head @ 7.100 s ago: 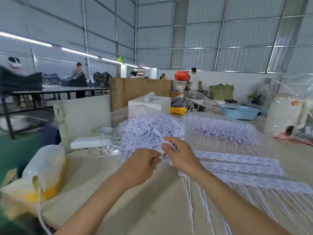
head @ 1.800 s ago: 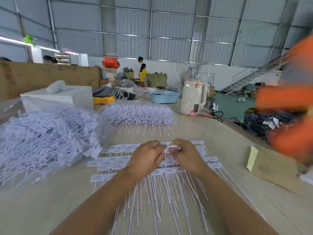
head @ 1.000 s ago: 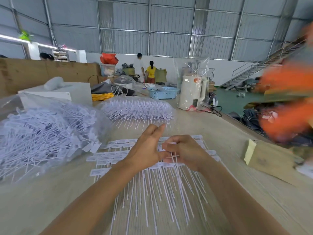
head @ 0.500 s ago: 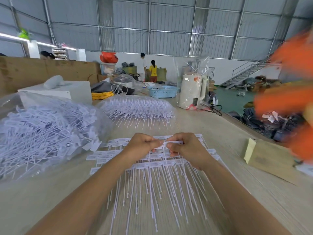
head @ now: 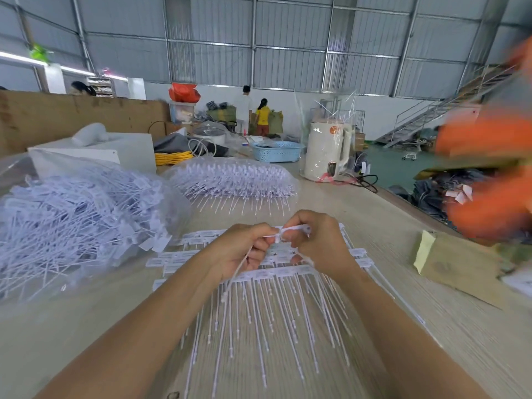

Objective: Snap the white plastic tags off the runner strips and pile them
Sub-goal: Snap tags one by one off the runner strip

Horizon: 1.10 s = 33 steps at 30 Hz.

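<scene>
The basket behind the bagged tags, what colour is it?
Light blue; the basket shows in the head view, beside the white kettle.

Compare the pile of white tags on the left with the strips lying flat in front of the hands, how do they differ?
The loose tag pile is a tangled heap, tags pointing every way; the runner strips lie flat in neat rows, stems pointing toward the person. The pile sits on clear plastic sheeting; the strips lie on the bare table. The pile's tags are separated; those on the strips are joined. Both are white plastic.

White runner strips [head: 276, 273] flat on table, loose tags [head: 77, 223] heaped left
</scene>
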Each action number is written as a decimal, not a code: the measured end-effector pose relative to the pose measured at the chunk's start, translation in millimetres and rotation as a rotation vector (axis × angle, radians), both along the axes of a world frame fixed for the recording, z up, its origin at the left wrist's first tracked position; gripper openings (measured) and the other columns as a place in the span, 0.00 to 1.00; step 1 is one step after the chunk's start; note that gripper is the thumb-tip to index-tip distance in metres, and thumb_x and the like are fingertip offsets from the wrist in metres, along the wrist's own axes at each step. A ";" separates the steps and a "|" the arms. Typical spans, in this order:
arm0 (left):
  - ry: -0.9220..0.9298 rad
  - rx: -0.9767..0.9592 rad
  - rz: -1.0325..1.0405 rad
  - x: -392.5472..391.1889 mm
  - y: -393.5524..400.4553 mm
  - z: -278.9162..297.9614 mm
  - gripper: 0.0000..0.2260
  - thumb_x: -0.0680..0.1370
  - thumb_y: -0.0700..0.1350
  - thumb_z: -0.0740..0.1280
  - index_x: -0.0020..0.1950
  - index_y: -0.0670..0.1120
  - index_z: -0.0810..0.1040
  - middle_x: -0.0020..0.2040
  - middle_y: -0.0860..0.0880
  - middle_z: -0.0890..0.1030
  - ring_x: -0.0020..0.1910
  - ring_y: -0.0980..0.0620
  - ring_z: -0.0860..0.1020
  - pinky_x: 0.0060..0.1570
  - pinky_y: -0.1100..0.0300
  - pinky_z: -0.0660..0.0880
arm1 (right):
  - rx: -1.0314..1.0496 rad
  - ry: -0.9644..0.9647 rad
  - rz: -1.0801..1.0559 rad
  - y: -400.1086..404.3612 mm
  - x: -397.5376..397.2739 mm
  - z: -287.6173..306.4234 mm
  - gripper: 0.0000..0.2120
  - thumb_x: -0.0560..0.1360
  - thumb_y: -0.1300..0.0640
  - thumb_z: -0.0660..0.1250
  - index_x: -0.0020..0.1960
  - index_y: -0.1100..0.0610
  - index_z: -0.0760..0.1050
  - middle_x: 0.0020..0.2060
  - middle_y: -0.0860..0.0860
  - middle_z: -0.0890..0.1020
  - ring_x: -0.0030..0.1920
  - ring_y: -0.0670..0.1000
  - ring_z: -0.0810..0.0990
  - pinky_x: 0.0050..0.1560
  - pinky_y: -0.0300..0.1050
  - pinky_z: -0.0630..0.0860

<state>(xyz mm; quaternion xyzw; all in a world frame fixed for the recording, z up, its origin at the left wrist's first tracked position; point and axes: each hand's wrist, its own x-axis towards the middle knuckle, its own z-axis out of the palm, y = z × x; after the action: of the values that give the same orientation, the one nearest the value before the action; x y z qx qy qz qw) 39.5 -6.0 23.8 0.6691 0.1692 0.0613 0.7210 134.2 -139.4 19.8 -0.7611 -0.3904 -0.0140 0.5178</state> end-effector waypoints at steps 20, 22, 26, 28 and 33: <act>-0.198 0.494 0.166 3.9 -0.2 -13.0 0.08 0.76 0.34 0.65 0.52 0.44 0.76 0.39 0.48 0.79 0.32 0.56 0.76 0.38 0.63 0.74 | 0.176 0.606 0.142 1.9 -3.7 -4.6 0.07 0.74 0.69 0.66 0.38 0.63 0.75 0.28 0.56 0.80 0.28 0.50 0.80 0.30 0.40 0.78; -0.211 0.330 0.195 4.4 0.2 -13.4 0.06 0.76 0.35 0.67 0.51 0.42 0.76 0.38 0.46 0.80 0.31 0.55 0.78 0.36 0.65 0.77 | 0.200 0.554 0.123 0.9 -3.1 -2.7 0.07 0.75 0.68 0.66 0.38 0.62 0.75 0.26 0.54 0.78 0.26 0.49 0.78 0.29 0.39 0.76; -0.192 0.180 0.159 3.6 -1.0 -13.7 0.03 0.77 0.39 0.67 0.43 0.42 0.77 0.29 0.47 0.79 0.26 0.56 0.77 0.29 0.65 0.76 | 0.213 0.487 0.154 5.1 -5.9 -6.8 0.03 0.76 0.66 0.65 0.44 0.62 0.74 0.27 0.54 0.78 0.25 0.46 0.78 0.29 0.37 0.76; -0.208 0.194 0.178 3.1 -1.8 -12.8 0.04 0.77 0.40 0.67 0.43 0.42 0.76 0.29 0.47 0.80 0.25 0.56 0.76 0.28 0.65 0.75 | 0.205 0.456 0.156 6.4 -6.9 -7.9 0.00 0.76 0.65 0.65 0.47 0.63 0.75 0.26 0.53 0.78 0.25 0.46 0.78 0.30 0.36 0.76; -0.172 0.125 0.184 2.9 -4.6 -11.0 0.03 0.77 0.39 0.67 0.43 0.41 0.77 0.29 0.46 0.76 0.22 0.56 0.69 0.24 0.65 0.67 | 0.143 0.332 0.170 4.4 -8.5 -7.0 0.06 0.75 0.66 0.67 0.40 0.61 0.75 0.23 0.51 0.77 0.24 0.47 0.76 0.28 0.39 0.75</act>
<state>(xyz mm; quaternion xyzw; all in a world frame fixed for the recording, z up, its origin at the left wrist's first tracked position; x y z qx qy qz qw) 42.5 -10.6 12.8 0.6867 0.1632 0.1949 0.6811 125.7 -135.0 12.8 -0.6784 -0.3606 0.1280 0.6272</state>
